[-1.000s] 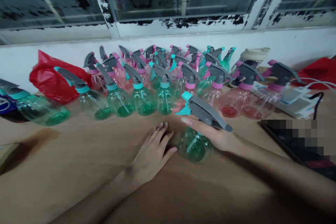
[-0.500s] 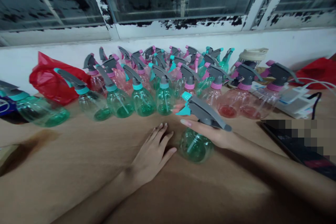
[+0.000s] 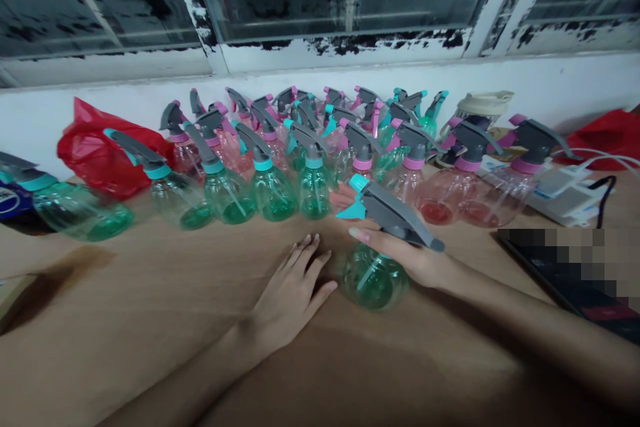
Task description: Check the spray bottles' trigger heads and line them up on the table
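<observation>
My right hand (image 3: 423,261) is wrapped round the neck of a green spray bottle (image 3: 375,283) with a grey and turquoise trigger head. The thumb lies across the near side, while other fingertips show behind the trigger. This bottle is upright on or just above the table; I cannot tell which. To its left, my left hand (image 3: 290,293) rests flat on the wooden table (image 3: 165,313), fingers spread and holding nothing. Beyond both hands stands a row of similar bottles, among them a green spray bottle (image 3: 315,190) and a pink spray bottle (image 3: 440,197).
Several more spray bottles crowd toward the wall. At the left are a red plastic bag (image 3: 100,153) and a tilted green spray bottle (image 3: 80,207) beside a dark bottle (image 3: 17,210). On the right lie a white power strip (image 3: 560,203) with cables and a dark flat device (image 3: 545,273), partly pixelated.
</observation>
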Demonstrator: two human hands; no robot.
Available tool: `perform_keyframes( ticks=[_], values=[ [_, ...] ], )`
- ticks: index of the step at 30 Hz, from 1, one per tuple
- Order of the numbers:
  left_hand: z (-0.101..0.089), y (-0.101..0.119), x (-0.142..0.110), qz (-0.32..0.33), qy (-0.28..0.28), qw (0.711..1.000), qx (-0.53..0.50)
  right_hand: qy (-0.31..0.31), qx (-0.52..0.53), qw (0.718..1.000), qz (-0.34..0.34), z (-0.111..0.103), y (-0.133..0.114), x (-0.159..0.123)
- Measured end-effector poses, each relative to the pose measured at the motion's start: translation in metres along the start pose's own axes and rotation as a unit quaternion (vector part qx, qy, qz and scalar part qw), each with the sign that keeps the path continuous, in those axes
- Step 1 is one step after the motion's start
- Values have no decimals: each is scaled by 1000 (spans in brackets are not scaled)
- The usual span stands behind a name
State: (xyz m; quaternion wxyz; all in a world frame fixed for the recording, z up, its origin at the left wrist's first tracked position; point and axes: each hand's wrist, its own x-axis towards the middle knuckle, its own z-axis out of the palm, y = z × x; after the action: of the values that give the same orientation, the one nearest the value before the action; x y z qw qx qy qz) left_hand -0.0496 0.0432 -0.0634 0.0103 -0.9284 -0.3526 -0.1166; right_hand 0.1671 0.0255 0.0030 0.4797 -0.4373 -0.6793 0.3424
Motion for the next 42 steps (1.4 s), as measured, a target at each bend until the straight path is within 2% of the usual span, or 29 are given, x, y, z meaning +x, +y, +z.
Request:
perform_keyframes(
  ticks=[9, 16, 25, 30, 38, 42],
  values=[
    [0, 0, 1, -6, 0, 1000, 0, 11, -18, 999, -29, 0, 0, 0],
    [1, 0, 0, 1, 0, 1000, 10, -7, 22, 998, -58, 1, -4, 2],
    [-1, -1, 0, -2, 2, 1000, -3, 16, -3, 1000, -15, 2, -4, 2],
    [-2, 0, 0, -5, -4, 1000, -9, 6, -3, 999, -39, 1, -5, 4],
    [0, 0, 0, -9, 0, 1000, -14, 59, -21, 991, -120, 3, -4, 3],
    [0, 0, -1, -11, -2, 1000, -21, 61, -31, 990, -123, 3, -1, 2]
  ],
)
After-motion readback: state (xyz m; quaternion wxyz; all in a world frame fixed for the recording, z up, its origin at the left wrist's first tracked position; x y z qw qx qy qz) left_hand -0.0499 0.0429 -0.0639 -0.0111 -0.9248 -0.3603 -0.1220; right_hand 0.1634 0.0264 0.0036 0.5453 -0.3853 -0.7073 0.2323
